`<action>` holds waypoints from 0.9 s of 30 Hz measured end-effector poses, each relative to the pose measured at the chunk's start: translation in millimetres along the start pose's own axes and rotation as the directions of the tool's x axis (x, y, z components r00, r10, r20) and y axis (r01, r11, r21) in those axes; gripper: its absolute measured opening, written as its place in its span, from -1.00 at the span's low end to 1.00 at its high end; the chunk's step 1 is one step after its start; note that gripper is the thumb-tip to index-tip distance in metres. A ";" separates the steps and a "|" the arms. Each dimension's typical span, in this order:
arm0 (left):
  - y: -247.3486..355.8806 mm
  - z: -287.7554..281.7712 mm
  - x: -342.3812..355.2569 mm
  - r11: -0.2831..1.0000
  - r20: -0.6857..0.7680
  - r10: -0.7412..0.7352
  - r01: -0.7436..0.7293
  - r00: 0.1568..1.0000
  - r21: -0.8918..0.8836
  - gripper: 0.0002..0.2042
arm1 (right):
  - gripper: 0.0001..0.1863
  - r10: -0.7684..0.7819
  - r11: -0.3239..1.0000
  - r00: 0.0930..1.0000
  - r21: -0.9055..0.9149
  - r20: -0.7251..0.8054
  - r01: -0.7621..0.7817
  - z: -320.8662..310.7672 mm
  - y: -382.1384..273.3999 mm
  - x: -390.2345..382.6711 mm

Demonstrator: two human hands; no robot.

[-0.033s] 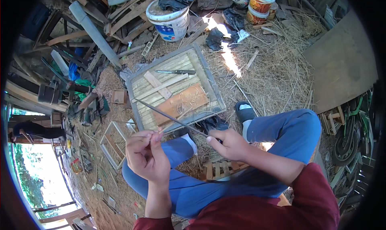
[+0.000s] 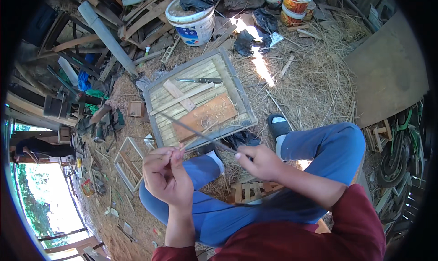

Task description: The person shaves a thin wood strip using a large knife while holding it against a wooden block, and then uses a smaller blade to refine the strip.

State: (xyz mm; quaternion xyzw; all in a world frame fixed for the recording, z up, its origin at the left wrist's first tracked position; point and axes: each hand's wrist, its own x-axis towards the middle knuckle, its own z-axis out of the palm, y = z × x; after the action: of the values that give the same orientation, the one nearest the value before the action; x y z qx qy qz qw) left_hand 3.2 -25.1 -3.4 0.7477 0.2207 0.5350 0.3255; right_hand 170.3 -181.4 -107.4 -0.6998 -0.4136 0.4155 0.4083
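My left hand (image 2: 168, 176) is closed in a pinch on a thin pale wooden stick (image 2: 183, 145), most of it hidden by the fingers. My right hand (image 2: 261, 161) grips the dark end of a long thin metal rod (image 2: 194, 130), perhaps a file. The rod slants up and left, crossing just beyond the left fingertips; whether it touches the stick I cannot tell. Beyond both hands lies a framed slatted board (image 2: 207, 62). On it rest a knife (image 2: 199, 80), crossed pale wood strips (image 2: 179, 96) and a reddish-brown plank (image 2: 210, 115) strewn with shavings.
My bent legs (image 2: 319, 147) flank the work area. A white bucket (image 2: 194, 30) and stacked paint tubs (image 2: 294, 7) stand behind the board. A small wooden frame (image 2: 125, 165) lies left. Straw covers the ground right; scrap wood piles up far left. Another person (image 2: 43, 149) stands at far left.
The rod has shifted slightly to the right and is blurred by motion. My left hand stays in place.
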 end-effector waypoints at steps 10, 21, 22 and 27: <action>2.5 -1.6 1.4 1.000 0.070 -0.018 0.017 0.997 0.014 -0.85 | -0.53 0.087 0.996 0.996 -0.006 -0.011 -0.087 -0.6 18.0 -6.7; 5.4 0.2 3.7 0.998 -0.015 -0.051 0.050 0.999 -0.031 -0.82 | -0.50 0.193 0.979 0.980 -0.051 -0.047 -0.196 -3.6 44.4 -1.4; 5.2 -0.9 5.3 0.999 -0.015 -0.037 0.036 0.999 -0.032 -0.82 | -0.50 0.136 0.989 0.988 -0.055 -0.077 -0.141 2.2 43.5 -4.5; -3.8 -11.2 4.9 0.999 -0.015 -0.030 0.029 0.999 -0.035 -0.84 | -0.48 -0.031 0.998 0.997 -0.051 -0.069 0.027 6.3 9.5 -16.7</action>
State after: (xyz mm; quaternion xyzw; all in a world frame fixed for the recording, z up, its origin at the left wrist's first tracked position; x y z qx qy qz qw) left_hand -5.7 -16.3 -0.6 0.7343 0.2248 0.5398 0.3448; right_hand 161.5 -198.4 -114.1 -0.7178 -0.4193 0.3743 0.4110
